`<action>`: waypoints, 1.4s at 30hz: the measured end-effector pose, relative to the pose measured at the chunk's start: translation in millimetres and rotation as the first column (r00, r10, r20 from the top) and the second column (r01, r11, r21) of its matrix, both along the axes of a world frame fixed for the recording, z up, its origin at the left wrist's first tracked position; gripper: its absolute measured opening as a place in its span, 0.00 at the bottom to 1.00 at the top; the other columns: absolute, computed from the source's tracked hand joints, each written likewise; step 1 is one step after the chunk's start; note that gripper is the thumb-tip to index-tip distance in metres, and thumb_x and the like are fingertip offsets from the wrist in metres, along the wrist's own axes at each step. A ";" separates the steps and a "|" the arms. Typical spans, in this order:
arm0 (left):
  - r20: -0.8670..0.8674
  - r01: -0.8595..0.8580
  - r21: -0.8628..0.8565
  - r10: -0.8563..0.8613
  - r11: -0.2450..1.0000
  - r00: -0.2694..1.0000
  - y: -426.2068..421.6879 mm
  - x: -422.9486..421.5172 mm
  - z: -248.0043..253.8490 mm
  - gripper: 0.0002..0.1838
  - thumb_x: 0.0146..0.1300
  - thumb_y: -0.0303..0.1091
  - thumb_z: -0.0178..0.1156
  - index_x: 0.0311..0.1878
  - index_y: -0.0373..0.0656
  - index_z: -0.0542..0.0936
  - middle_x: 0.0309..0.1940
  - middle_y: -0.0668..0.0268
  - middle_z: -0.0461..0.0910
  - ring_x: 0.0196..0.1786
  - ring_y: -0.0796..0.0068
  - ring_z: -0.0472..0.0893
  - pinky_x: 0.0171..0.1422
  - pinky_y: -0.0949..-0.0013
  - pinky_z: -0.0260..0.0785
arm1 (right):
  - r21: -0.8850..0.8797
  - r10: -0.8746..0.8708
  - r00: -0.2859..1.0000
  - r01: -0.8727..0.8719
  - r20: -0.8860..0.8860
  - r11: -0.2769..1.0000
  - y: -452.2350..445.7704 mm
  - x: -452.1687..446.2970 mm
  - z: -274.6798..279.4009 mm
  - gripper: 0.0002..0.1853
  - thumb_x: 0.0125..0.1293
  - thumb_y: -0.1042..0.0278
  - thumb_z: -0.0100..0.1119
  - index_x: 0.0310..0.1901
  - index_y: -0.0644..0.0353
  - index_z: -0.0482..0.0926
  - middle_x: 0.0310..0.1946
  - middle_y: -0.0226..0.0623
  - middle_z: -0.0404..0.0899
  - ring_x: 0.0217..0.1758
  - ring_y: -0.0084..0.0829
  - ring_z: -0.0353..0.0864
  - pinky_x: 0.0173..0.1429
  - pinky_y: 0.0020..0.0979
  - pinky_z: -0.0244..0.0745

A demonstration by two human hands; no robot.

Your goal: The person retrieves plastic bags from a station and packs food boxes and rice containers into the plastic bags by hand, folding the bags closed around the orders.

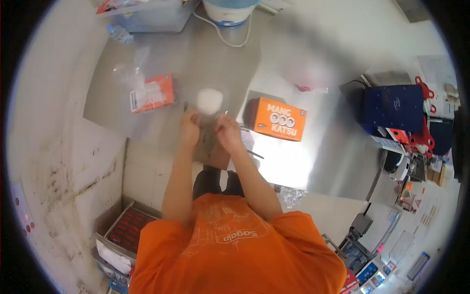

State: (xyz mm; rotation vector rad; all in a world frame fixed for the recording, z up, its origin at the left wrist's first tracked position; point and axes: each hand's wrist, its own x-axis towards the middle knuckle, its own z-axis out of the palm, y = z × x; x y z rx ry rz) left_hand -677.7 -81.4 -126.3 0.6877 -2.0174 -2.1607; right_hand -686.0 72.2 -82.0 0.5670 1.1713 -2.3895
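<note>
Head camera view: orange T-shirt [235, 245] with pale print fills the bottom centre of the frame, above it dark trousers [220, 182]. Lower left, a carton of dark red packs [128, 229] stands beside the stained white wall [63, 166]. A smooth, grey metal tabletop [220, 54] spans the middle and upper frame, with bright glare right of centre. On it, right of centre, lies an orange box lettered "MANG KATSU" [280, 119]; left of centre lies an orange-and-white packet [152, 93] partly under clear plastic. Farther back, a clear plastic bottle [120, 34], a translucent plastic bin [156, 17] and a white-and-blue appliance [231, 11] with a pale cord line the top edge. A dark blue bag [394, 106] sits at right.

Both forearms reach up the frame from the short sleeves, converging slightly. The left hand [191, 121] and right hand [226, 128] are apart, fingers bent, just below the round white mass in clear plastic [209, 100] at upper centre. Blur hides whether either grip is closed on that plastic.
</note>
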 end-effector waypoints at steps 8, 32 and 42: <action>0.024 0.365 0.131 -0.371 0.922 0.928 105.0 13.6 157.6 0.13 0.67 0.34 0.55 0.49 0.36 0.79 0.43 0.67 0.78 0.48 0.76 0.75 0.56 0.72 0.66 | 0.056 -0.197 0.977 0.203 -0.085 0.978 145.4 15.7 123.8 0.08 0.71 0.65 0.56 0.38 0.59 0.78 0.32 0.28 0.78 0.32 0.19 0.71 0.37 0.23 0.67; 0.397 0.465 -0.621 -0.259 0.631 0.881 138.2 -3.4 42.3 0.17 0.50 0.39 0.75 0.34 0.38 0.81 0.36 0.55 0.80 0.43 0.51 0.79 0.49 0.59 0.71 | 0.182 -0.258 0.946 0.293 -0.195 0.939 254.0 41.6 104.3 0.12 0.75 0.64 0.50 0.48 0.66 0.74 0.40 0.36 0.80 0.42 0.27 0.80 0.49 0.35 0.80; 0.102 0.254 -0.065 -0.247 0.965 0.964 76.0 -29.7 92.4 0.12 0.61 0.26 0.61 0.49 0.39 0.83 0.39 0.65 0.84 0.38 0.78 0.81 0.43 0.74 0.73 | 0.108 -0.350 0.891 0.394 -0.291 0.913 275.6 34.7 116.7 0.14 0.74 0.61 0.52 0.48 0.65 0.72 0.41 0.38 0.80 0.40 0.30 0.81 0.45 0.36 0.78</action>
